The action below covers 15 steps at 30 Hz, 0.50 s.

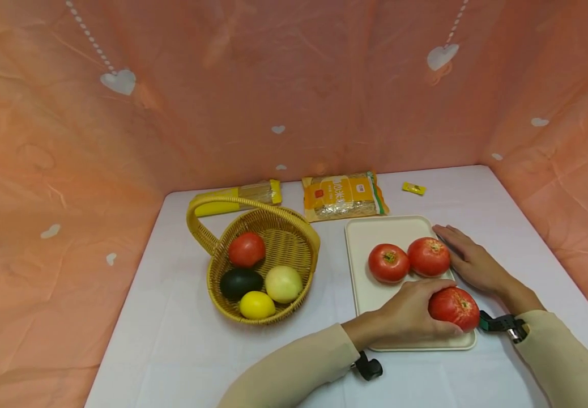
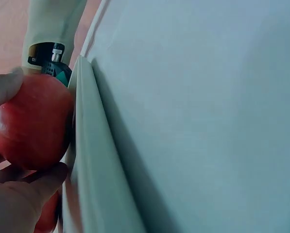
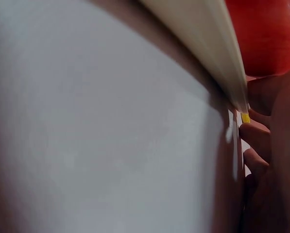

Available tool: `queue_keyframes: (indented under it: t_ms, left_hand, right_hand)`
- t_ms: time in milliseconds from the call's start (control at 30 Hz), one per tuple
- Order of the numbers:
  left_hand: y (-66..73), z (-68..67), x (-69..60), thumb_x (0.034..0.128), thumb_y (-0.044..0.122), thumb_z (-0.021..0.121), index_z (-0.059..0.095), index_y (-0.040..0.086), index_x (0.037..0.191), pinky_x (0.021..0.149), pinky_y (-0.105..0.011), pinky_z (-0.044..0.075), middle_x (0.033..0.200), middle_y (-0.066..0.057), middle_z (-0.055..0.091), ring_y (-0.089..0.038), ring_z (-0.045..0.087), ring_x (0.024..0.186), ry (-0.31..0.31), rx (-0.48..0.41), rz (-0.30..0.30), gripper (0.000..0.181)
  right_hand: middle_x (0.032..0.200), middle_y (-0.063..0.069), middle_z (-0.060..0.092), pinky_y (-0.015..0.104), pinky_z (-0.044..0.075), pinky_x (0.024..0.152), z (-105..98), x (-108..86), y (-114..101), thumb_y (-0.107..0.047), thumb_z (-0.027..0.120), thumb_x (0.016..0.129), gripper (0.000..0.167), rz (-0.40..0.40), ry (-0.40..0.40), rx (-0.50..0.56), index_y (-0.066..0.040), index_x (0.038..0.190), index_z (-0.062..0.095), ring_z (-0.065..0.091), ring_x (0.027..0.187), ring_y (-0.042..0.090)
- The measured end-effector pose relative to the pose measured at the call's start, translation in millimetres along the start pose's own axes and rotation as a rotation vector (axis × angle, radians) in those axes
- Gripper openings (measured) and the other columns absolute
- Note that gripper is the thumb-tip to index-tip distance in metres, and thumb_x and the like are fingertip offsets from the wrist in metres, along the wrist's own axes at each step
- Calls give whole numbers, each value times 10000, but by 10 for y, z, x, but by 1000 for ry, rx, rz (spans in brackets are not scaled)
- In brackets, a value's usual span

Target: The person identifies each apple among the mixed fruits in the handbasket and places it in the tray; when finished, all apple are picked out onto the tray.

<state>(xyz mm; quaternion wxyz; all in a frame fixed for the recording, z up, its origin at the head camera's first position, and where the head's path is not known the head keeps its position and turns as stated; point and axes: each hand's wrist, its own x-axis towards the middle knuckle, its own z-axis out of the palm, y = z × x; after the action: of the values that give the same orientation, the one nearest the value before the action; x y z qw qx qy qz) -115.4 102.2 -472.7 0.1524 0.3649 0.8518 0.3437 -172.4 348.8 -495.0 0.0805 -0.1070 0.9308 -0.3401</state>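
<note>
A: Where's the held tomato (image 1: 455, 309), and how's it gripped?

B: Over the near right part of the tray (image 1: 393, 229). Left hand (image 1: 408, 310) curls thumb and fingers round its side, likely because it's too broad for a fingertip pinch. Can't tell if it touches the tray floor.

A: Right hand (image 1: 480, 266)?

B: At the tray's right edge, fingers extended, no tomato in it. Probably steadying the tray; pressure can't be told.

A: Containers?

B: Tray: left tomato (image 1: 388, 263) and right tomato (image 1: 429, 257) side by side, stem ends up, likely the stabler pose. Left of tray, wicker basket (image 1: 289, 241): red fruit (image 1: 246, 250), dark oval (image 1: 241, 284), pale round one (image 1: 284, 284), yellow one (image 1: 257, 306). Its wall presumably stops rolling.
</note>
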Motion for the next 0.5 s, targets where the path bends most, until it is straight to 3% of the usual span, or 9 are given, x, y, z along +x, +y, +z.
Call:
queue_keyframes:
  t_ms: [200, 333, 500]
  left_hand:
    - [-30, 1, -10, 920, 507, 876, 480, 225, 1651, 1202, -154, 373, 1589, 155, 587, 39, 549, 1403, 15, 53, 44, 878]
    - [-57, -12, -24, 919, 497, 881, 433, 192, 1682, 1206, -114, 357, 1638, 141, 545, 29, 530, 1440, 35, 52, 70, 936]
    - [-77, -26, -82, 932, 503, 865, 392, 183, 1706, 1270, -170, 321, 1709, 141, 456, 23, 441, 1529, 32, 50, 78, 962]
  right_hand:
    - [1777, 310, 217, 893, 154, 1196, 1, -2, 4, -315, 536, 1149, 684, 11, -7, -5, -159, 1754, 257, 111, 1654, 559]
    - [1773, 312, 228, 888, 152, 1203, -14, -3, -1, -303, 546, 1146, 686, 3, 1, -3, -158, 1753, 262, 113, 1654, 560]
    - [1760, 324, 250, 882, 149, 1211, -4, -9, -3, -270, 553, 1141, 663, -22, 22, 4, -138, 1740, 301, 137, 1642, 576]
